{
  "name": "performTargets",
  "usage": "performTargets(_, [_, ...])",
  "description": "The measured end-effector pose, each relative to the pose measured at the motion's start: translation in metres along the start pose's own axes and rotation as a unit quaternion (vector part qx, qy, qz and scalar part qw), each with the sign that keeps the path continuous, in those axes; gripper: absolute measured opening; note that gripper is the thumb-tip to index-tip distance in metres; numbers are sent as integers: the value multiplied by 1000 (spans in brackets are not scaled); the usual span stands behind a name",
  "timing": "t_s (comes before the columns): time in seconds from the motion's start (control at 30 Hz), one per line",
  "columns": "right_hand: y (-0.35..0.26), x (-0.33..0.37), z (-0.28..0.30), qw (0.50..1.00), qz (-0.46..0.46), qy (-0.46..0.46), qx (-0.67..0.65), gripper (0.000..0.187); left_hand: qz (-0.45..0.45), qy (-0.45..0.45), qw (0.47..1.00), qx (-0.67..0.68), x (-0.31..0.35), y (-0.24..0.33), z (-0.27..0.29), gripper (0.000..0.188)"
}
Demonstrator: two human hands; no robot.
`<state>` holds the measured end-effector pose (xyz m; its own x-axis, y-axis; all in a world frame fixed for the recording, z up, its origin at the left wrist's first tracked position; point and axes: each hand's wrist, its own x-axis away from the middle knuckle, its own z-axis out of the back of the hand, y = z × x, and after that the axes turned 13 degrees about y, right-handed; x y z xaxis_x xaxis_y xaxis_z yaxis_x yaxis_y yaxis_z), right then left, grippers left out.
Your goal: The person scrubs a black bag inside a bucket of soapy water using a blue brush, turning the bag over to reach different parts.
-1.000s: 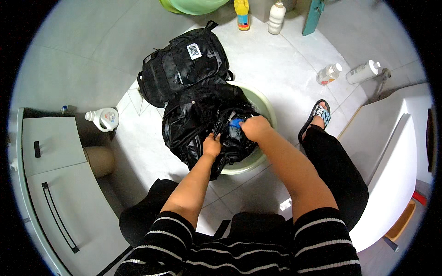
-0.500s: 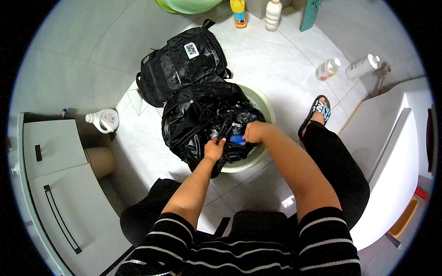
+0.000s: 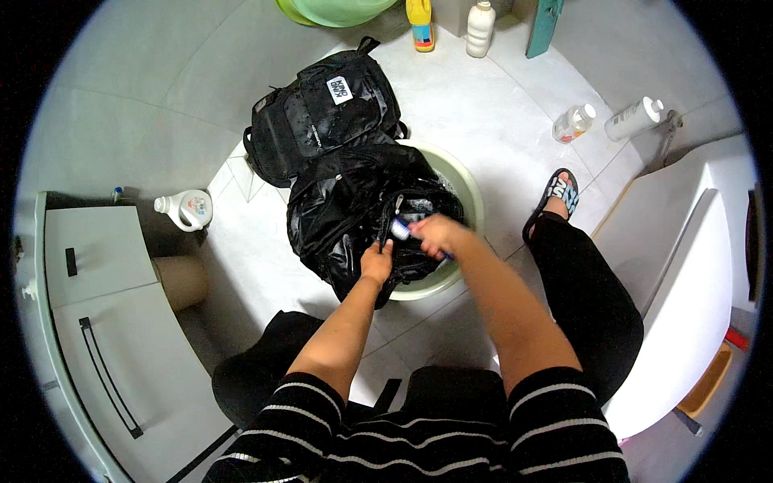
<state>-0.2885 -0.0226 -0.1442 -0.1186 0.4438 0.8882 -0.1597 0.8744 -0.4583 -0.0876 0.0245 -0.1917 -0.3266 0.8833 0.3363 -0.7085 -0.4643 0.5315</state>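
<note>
A wet, crumpled black bag fills a pale green-white basin and hangs over its left and near sides. My left hand pinches the bag's fabric near a zipper. In my right hand, somewhat blurred, is a scrub brush with a blue body and white bristles, held against or just over the wet cloth. Beyond the basin lies a black backpack with a white label, wet in patches and touching the bag; I cannot tell whether the two are joined.
A white jug stands left by a grey cabinet. Yellow and white bottles stand at the back, with a clear bottle and another white bottle far right. A white tub-like fixture borders the right.
My right hand and the brush have shifted slightly, with the white bristles now showing at the left. My left hand keeps its hold on the bag. The view has moved a little.
</note>
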Motion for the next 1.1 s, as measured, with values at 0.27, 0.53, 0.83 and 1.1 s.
performTargets(0.27, [-69, 78, -11, 779, 173, 116, 591, 29, 326, -38, 876, 354, 19, 36, 39, 46])
performTargets(0.53, [-29, 72, -6, 779, 202, 32, 593, 32, 290, -105, 880, 362, 22, 21, 40, 46])
performTargets(0.83, [-29, 82, -3, 760, 199, 69, 615, 30, 243, -142, 914, 293, 28, 32, 44, 54])
performTargets(1.1, [-21, 74, -8, 716, 213, 52, 663, 25, 168, -178, 926, 286, 26, 28, 36, 47])
